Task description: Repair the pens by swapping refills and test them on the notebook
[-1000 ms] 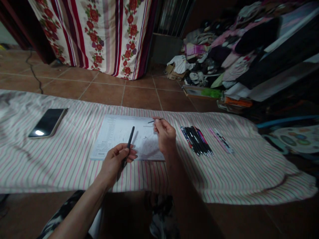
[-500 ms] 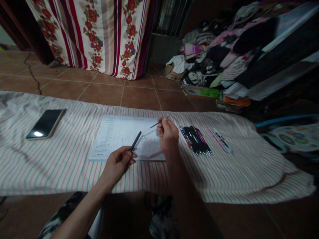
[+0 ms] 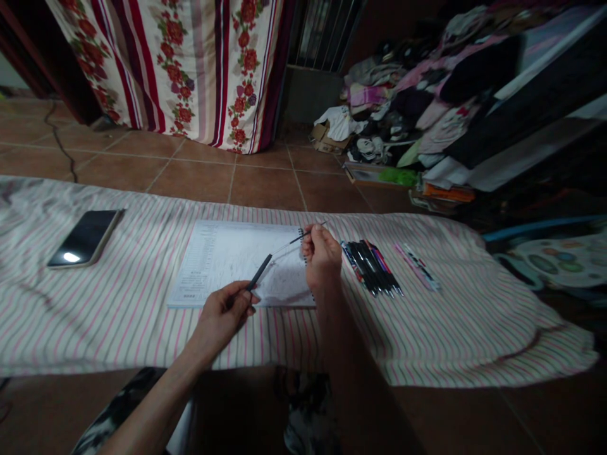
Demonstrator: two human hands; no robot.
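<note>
My left hand (image 3: 226,314) is closed around the lower end of a dark pen barrel (image 3: 259,272), which slants up to the right over the notebook. Pinched in the fingers of my right hand (image 3: 323,256) is a thin pen refill (image 3: 298,239), part dark and part clear. Its lower end points at the barrel's upper opening; whether the two touch I cannot tell. Beneath both hands lies a spiral notebook (image 3: 237,249) with a pale printed page. To the right of my right hand rests a row of several pens (image 3: 372,268), mostly black.
Two or so patterned pens (image 3: 418,266) lie farther right. A phone (image 3: 86,238) is at the left on the striped cloth (image 3: 137,303). Beyond the cloth are a tiled floor (image 3: 263,180), a floral curtain (image 3: 203,82) and heaped clothes (image 3: 403,95).
My right hand has moved slightly right with the refill, drawing it a little away from the barrel. The left hand stays nearly still. The notebook's spiral edge now shows beside my right hand.
</note>
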